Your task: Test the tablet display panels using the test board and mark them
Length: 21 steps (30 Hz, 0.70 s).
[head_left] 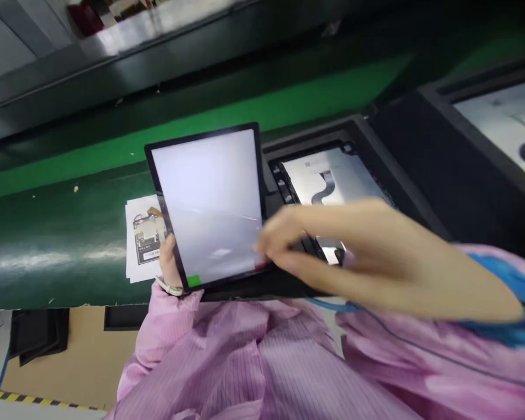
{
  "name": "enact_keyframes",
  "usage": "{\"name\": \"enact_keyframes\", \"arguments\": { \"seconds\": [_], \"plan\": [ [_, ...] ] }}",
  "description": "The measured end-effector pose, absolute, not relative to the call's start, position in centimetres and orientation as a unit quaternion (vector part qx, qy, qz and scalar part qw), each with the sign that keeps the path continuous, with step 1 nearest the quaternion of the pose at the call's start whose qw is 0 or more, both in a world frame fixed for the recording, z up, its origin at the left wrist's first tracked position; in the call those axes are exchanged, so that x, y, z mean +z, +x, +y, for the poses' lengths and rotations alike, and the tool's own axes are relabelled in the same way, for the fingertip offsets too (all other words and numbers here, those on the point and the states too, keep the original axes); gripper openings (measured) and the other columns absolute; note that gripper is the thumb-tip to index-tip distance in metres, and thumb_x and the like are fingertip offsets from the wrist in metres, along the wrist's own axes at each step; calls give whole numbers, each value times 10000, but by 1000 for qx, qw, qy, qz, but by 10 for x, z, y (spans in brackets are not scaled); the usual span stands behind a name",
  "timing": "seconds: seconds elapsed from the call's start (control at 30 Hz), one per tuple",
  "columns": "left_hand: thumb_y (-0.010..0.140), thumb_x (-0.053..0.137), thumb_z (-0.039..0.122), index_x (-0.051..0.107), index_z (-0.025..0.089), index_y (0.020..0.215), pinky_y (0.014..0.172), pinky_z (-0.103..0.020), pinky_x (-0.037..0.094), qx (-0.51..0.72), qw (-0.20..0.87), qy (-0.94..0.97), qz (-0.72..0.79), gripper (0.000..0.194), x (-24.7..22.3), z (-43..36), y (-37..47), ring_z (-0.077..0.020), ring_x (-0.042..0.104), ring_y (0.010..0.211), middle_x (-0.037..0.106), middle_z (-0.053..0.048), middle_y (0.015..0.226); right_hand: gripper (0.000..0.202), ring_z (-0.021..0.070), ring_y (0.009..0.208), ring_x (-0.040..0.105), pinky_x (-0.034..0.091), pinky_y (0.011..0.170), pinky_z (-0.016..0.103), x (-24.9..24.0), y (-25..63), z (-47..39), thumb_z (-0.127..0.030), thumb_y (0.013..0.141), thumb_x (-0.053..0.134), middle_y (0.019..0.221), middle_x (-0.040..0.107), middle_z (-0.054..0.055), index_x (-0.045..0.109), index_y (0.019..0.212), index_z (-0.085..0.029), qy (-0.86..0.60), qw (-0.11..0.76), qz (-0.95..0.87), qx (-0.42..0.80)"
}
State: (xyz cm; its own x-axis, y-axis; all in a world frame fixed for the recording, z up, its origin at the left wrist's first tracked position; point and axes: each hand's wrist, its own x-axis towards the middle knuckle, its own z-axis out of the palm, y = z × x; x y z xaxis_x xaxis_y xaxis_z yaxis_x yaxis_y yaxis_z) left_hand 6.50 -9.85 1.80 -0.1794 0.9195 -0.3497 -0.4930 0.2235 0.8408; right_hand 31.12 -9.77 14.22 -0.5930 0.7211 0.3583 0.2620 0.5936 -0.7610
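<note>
A tablet [210, 198] with a black border and a lit white screen tilts up above the bench. A green patch shows in its lower left corner and a red patch in its lower right. My left hand [170, 262] grips the tablet by its lower left edge, thumb on the border and the other fingers hidden behind. My right hand [289, 239], smeared by motion, is at the screen's lower right side near the red patch. Whether its fingertips touch the glass cannot be told. A blue band is around the right wrist.
White sheets [133, 245] bearing a circuit board picture lie left of the tablet on the green bench [48, 245]. To the right, a black foam tray [402, 204] holds a silver panel [332, 169] with a black ribbon cable. Another tray [446, 111] stands farther right. A thin cable crosses my lap.
</note>
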Motion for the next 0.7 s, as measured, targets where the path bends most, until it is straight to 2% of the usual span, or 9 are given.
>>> {"name": "enact_keyframes", "arguments": {
  "seconds": [0.1, 0.13, 0.27, 0.37, 0.47, 0.57, 0.6, 0.7],
  "plan": [
    [783, 670, 481, 766, 247, 941, 923, -380, 607, 594, 611, 206, 481, 298, 24, -88, 73, -253, 764, 917, 806, -10, 907, 153, 23, 723, 648, 542, 739, 129, 161, 289, -71, -179, 933, 595, 754, 635, -70, 595, 782, -151, -376, 351, -773, 371],
    [818, 638, 452, 765, 245, 971, 959, -372, 591, 602, 606, 212, 474, 287, 26, -85, 75, -243, 763, 926, 807, -7, 911, 170, 9, 751, 661, 545, 783, 142, 165, 281, -62, -166, 941, 547, 752, 614, -76, 595, 780, -135, -413, 343, -750, 387],
    [934, 535, 350, 739, 204, 1133, 1135, -298, 452, 640, 589, 229, 437, 321, 29, -82, 81, -203, 713, 1137, 810, -11, 978, 197, -17, 806, 662, 554, 826, 204, 173, 256, -32, -127, 931, 458, 785, 617, -70, 589, 795, -73, -423, 330, -686, 492],
    [965, 529, 306, 739, 189, 1111, 1145, -269, 432, 657, 590, 186, 431, 282, 30, -83, 81, -178, 668, 1225, 811, 4, 981, 228, -29, 881, 635, 511, 795, 178, 170, 244, -14, -106, 900, 360, 798, 574, -66, 541, 793, -19, -402, 341, -617, 585],
    [978, 539, 322, 746, 221, 1086, 1139, -321, 462, 656, 610, 163, 413, 254, 30, -83, 81, -182, 647, 1253, 808, 24, 1035, 251, -45, 971, 598, 467, 795, 133, 166, 236, 2, -37, 858, 245, 834, 506, -68, 493, 853, 0, -385, 379, -490, 684],
    [980, 545, 322, 750, 236, 1094, 1157, -338, 454, 664, 606, 187, 395, 249, 30, -82, 81, -184, 585, 1338, 792, 31, 1127, 105, -58, 947, 589, 461, 837, 105, 165, 232, 12, -31, 855, 397, 800, 487, -79, 457, 769, -41, -362, 423, -418, 718],
    [978, 547, 321, 751, 243, 1089, 1155, -328, 455, 667, 602, 192, 395, 245, 30, -82, 81, -179, 558, 1370, 788, 38, 1140, 122, -60, 936, 594, 456, 849, 95, 166, 232, 14, -50, 856, 443, 780, 490, -83, 440, 735, -59, -359, 430, -416, 717],
    [968, 561, 321, 748, 288, 1078, 1139, -306, 462, 647, 617, 201, 401, 219, 31, -83, 82, -159, 473, 1450, 775, 78, 1171, 223, -60, 942, 628, 451, 876, 86, 166, 237, 14, -78, 911, 430, 754, 520, -87, 406, 691, -95, -370, 429, -440, 697]
  ]
}}
